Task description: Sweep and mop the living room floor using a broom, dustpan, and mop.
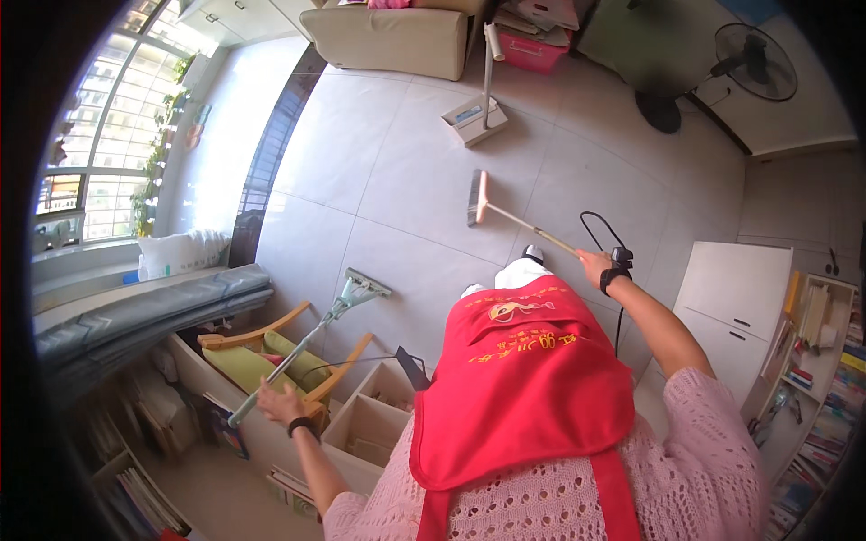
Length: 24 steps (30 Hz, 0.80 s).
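My right hand (595, 267) is closed around the pale handle of a broom (528, 225). The broom's head, with dark bristles and a light pinkish back, rests on the tiled floor ahead of my feet. On the left, my left hand (281, 404) is at the upper handle of a grey-green squeeze mop (311, 341), with its fingers apart. That mop slants beside a wooden-armed chair, its head out over the floor. Farther ahead stands a white long-handled dustpan (474, 121).
A chair with green cushions (236, 368) and an open white box unit (365, 424) are at my left. A cream sofa (388, 41), pink bin (532, 52) and standing fan (756, 61) line the far side. At right are a white cabinet (726, 302) and bookshelf (821, 361).
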Available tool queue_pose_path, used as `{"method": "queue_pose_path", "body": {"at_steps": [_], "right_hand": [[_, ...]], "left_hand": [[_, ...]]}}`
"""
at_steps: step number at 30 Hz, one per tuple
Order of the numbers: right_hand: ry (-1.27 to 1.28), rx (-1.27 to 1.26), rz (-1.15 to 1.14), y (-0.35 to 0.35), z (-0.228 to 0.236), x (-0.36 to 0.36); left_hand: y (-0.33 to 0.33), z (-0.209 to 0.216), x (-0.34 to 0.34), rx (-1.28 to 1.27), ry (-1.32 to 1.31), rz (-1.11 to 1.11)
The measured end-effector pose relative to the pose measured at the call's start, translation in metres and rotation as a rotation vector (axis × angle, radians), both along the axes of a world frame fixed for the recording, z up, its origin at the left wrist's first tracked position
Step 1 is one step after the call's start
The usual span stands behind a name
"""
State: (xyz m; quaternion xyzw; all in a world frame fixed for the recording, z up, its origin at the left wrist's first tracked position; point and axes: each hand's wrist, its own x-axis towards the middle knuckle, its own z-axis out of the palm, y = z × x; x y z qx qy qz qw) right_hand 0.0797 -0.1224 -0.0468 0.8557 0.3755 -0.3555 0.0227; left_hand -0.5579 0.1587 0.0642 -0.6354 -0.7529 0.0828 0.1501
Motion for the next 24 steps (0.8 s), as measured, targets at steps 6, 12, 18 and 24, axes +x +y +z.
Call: {"method": "queue_pose_path", "body": {"at_steps": [6, 12, 18, 24], "right_hand": [[-0.046, 0.064, -0.186, -0.074, -0.003, 0.053], [-0.018, 0.117, -0.211, -0.085, 0.073, 0.067], [0.113, 0.183, -0.141, -0.017, 0.013, 0.098], [0.057, 0.172, -0.216, 0.030, -0.081, 0.130]], "left_hand": [[-0.043, -0.049, 0.077, -0.251, -0.312, -0.088], [-0.062, -0.075, 0.126, -0.413, -0.435, 0.052], [-0.029, -0.076, 0.207, -0.524, -0.854, 0.052], [0.038, -0.046, 0.329, -0.617, -0.871, -0.214]]}}
